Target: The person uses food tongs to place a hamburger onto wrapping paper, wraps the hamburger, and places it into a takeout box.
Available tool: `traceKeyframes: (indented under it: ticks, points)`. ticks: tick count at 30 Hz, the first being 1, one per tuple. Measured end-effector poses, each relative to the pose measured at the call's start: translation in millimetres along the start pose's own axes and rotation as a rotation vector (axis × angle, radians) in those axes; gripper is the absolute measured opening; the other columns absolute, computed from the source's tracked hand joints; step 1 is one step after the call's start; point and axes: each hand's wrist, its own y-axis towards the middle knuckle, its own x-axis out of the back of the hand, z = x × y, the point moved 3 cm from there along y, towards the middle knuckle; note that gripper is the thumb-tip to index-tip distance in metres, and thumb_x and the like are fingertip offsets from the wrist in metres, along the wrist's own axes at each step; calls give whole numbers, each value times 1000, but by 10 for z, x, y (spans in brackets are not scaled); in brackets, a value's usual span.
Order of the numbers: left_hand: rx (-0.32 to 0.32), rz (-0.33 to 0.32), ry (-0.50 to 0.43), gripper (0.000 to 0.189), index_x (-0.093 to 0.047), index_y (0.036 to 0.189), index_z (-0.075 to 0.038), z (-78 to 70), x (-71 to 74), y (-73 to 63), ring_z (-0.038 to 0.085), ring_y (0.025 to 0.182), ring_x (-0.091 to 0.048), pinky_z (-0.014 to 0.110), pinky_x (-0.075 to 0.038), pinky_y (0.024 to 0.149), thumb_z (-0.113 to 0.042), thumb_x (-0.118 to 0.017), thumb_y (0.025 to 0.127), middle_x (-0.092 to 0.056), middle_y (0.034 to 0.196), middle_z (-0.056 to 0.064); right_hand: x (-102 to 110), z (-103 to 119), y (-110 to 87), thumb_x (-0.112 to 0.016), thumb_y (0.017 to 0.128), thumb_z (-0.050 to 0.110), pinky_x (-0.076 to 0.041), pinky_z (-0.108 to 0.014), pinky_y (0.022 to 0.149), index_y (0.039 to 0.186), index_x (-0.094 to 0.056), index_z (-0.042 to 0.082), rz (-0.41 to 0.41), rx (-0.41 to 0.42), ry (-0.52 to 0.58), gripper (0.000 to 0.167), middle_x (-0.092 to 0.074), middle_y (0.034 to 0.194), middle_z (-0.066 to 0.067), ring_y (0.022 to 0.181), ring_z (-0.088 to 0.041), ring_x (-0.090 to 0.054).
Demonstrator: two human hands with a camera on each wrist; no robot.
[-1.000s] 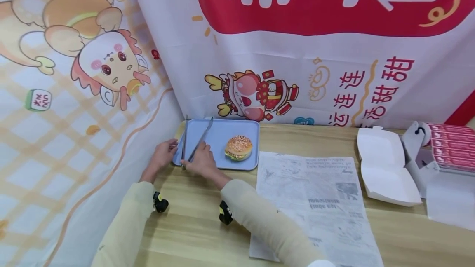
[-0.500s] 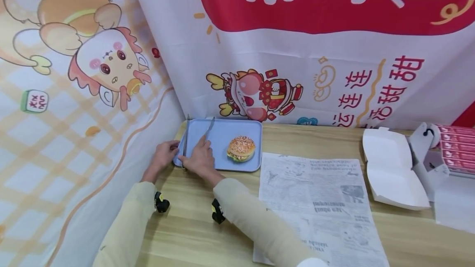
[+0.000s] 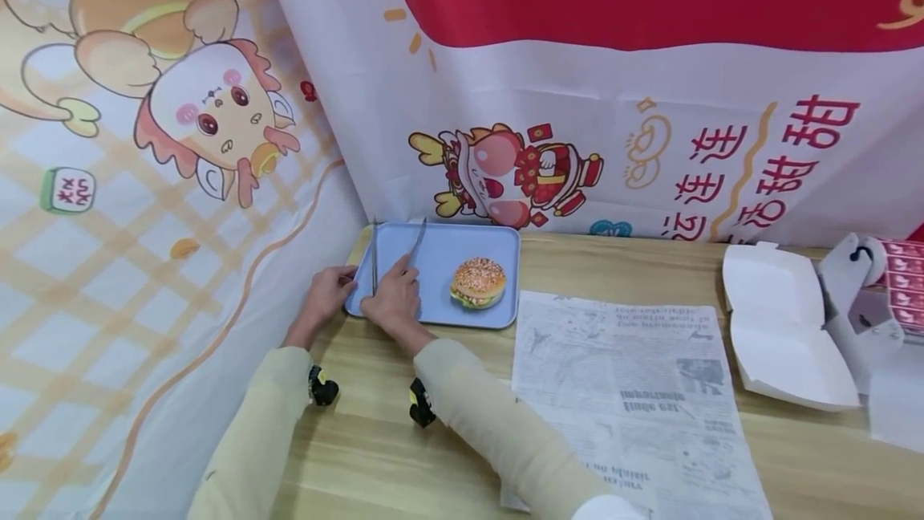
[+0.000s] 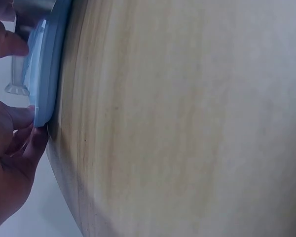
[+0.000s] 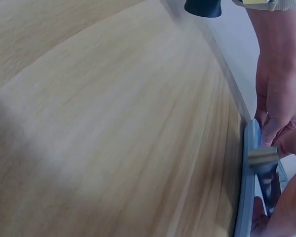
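Note:
In the head view, my right hand (image 3: 393,299) holds a pair of metal tongs (image 3: 375,255) over the left part of a blue tray (image 3: 433,318). The two long tong arms spread apart toward the back wall, with a finger lying along the right one. In the right wrist view, the joined end of the tongs (image 5: 264,157) shows by the tray's near rim. My left hand (image 3: 330,295) pinches the tray's left edge; thumb and fingers sit at its corner in the left wrist view. A sesame-bun burger (image 3: 479,282) sits on the tray's right part.
A newsprint-patterned paper sheet (image 3: 628,392) lies on the wooden table (image 3: 390,448), right of the tray. Further right are an unfolded white takeaway box (image 3: 783,319) and a holder with red printed packets (image 3: 905,279). Printed cloth walls (image 3: 346,103) stand behind and left.
My right hand has shifted further up over the tongs, covering their joined end, and a finger now stretches along the right arm. My left hand keeps its place at the tray edge.

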Motion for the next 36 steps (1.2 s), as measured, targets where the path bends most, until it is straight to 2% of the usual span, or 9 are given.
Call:
traceKeyframes:
  ticks: [2, 8, 10, 13, 17, 21, 25, 29, 36]
  points:
    - [0, 1, -4, 36, -60, 130, 9, -21, -10, 19, 41, 102, -68, 51, -56, 89, 1, -58, 95, -70, 111, 29, 35, -12, 8, -71, 80, 29, -55, -39, 80, 160, 0, 7, -10, -14, 22, 110, -34, 147, -23, 112, -29, -56]
    - [6, 14, -3, 36, -59, 131, 9, -41, -23, 53, 42, 105, -67, 51, -56, 91, 1, -57, 95, -69, 114, 30, 162, -83, 3, -75, 79, 21, -49, -34, 55, 160, 0, 8, -20, -53, 90, 111, -35, 146, -25, 73, -23, -58]
    - [4, 12, -1, 36, -59, 130, 10, -38, -25, 57, 42, 104, -67, 51, -56, 91, 2, -57, 95, -69, 114, 30, 198, -114, 7, -74, 81, 20, -49, -34, 56, 160, 0, 7, -25, -61, 105, 109, -37, 146, -25, 74, -24, -59]
    - [-8, 3, 11, 36, -60, 129, 11, -38, -26, 54, 41, 102, -68, 51, -56, 91, 3, -57, 94, -70, 110, 30, 249, -154, 14, -72, 85, 23, -55, -38, 68, 160, -4, 4, -41, -58, 125, 103, -41, 146, -24, 90, -29, -64]
    - [-25, 4, 31, 35, -61, 127, 11, -56, -31, 41, 40, 99, -68, 51, -56, 88, 4, -57, 94, -70, 107, 29, 324, -195, 18, -72, 89, 35, -59, -42, 82, 151, -26, -5, -70, -26, 129, 87, -56, 132, -24, 103, -34, -66]
    - [-37, 16, 26, 33, -62, 126, 11, -59, -37, 21, 41, 99, -68, 51, -57, 86, 4, -57, 94, -70, 108, 29, 403, -219, -3, -73, 89, 42, -59, -38, 72, 125, -51, -4, -82, 42, 124, 63, -66, 101, -16, 87, -30, -68]
    - [-62, 8, 15, 32, -63, 124, 11, -35, -29, -2, 42, 98, -69, 52, -57, 86, 5, -56, 93, -70, 109, 30, 506, -217, -71, -75, 87, 44, -52, -30, 55, 107, -58, 2, -62, 135, 101, 49, -64, 83, -9, 68, -21, -63]
    - [-48, 2, 17, 33, -63, 125, 11, 16, -7, -3, 43, 99, -69, 52, -58, 86, 5, -56, 93, -70, 110, 30, 641, -198, -168, -75, 87, 43, -49, -25, 51, 108, -57, 3, -14, 210, 98, 48, -63, 84, -7, 62, -16, -60]
    - [21, 46, 2, 37, -58, 131, 10, 43, -11, 34, 42, 104, -67, 50, -58, 87, 0, -56, 96, -69, 113, 30, 960, -231, -330, -73, 88, 45, -51, -23, 55, 118, -57, 1, 8, 328, -11, 55, -66, 92, -10, 72, -16, -61]
